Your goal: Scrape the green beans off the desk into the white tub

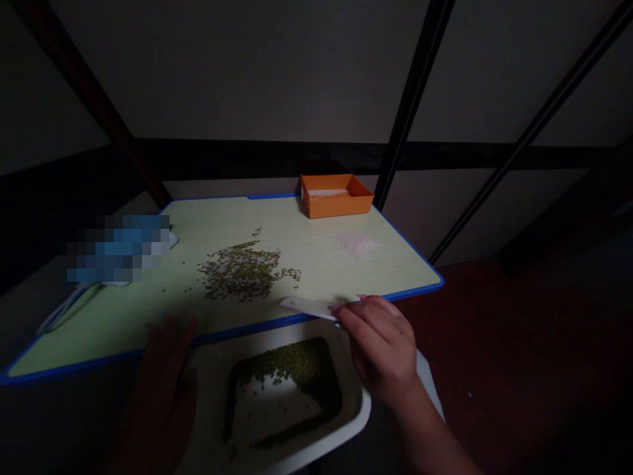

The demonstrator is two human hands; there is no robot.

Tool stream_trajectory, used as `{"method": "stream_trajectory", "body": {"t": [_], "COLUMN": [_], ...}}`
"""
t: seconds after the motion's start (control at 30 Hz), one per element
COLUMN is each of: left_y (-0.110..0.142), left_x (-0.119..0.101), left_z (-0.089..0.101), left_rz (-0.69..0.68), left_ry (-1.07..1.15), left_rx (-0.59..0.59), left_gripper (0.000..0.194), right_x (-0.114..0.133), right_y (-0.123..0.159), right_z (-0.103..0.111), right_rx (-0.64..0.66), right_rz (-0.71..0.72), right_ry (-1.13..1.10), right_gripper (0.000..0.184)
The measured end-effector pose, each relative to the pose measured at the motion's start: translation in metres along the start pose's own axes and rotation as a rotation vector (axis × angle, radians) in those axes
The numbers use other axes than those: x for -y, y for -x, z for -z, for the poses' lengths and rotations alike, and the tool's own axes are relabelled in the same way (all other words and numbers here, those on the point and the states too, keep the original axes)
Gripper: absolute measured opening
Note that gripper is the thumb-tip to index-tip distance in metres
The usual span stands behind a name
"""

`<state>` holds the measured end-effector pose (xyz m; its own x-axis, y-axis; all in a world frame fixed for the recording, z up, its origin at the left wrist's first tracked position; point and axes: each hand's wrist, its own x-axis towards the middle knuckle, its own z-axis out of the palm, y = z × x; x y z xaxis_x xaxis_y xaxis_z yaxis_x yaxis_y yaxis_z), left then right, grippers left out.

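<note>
My right hand point(383, 340) pinches a flat white strip point(309, 306), perhaps a scraper, by its right end. The strip lies low over the near blue edge of the table. Left of its tip is a loose spread of small green beans mixed with white grains point(242, 269). Below the strip, a white tray point(360, 409) holds green beans point(301, 363), heaped mostly at its far and right sides. In deep shadow, my left hand point(165, 376) has its fingers stretched toward the table edge, beside the tray's left side. Nothing shows in it.
A small heap of white grains point(355, 244) lies on the pale table point(306, 241) at right. Behind it stands an orange box point(339, 206) with white grains inside. At left are a blurred-out blue object point(123, 247) and a cable point(64, 309). Dark panels rise behind the table.
</note>
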<state>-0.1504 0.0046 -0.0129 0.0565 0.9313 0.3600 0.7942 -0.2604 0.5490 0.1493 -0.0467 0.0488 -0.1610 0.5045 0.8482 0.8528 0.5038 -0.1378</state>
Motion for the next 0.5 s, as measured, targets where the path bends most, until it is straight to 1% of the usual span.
{"method": "stream_trajectory", "body": {"t": [0.1, 0.33, 0.5], "left_y": [-0.0001, -0.0004, 0.0014], "left_x": [0.0000, 0.0006, 0.0026], "left_z": [0.0006, 0.0010, -0.0003], "left_rz": [-0.005, -0.029, -0.038], "left_ry": [-0.003, -0.016, -0.021], "left_rx": [0.000, 0.008, 0.012], "left_gripper": [0.050, 0.050, 0.050], "right_x": [-0.0006, 0.0010, -0.0003], "right_y": [0.0015, 0.0012, 0.0006], "right_z": [-0.0038, 0.0020, 0.0005], "right_rx": [0.008, -0.011, -0.011], "right_rz": [0.001, 0.009, 0.019], "right_ry": [-0.011, -0.057, -0.074], "right_gripper": [0.024, 0.025, 0.025]}}
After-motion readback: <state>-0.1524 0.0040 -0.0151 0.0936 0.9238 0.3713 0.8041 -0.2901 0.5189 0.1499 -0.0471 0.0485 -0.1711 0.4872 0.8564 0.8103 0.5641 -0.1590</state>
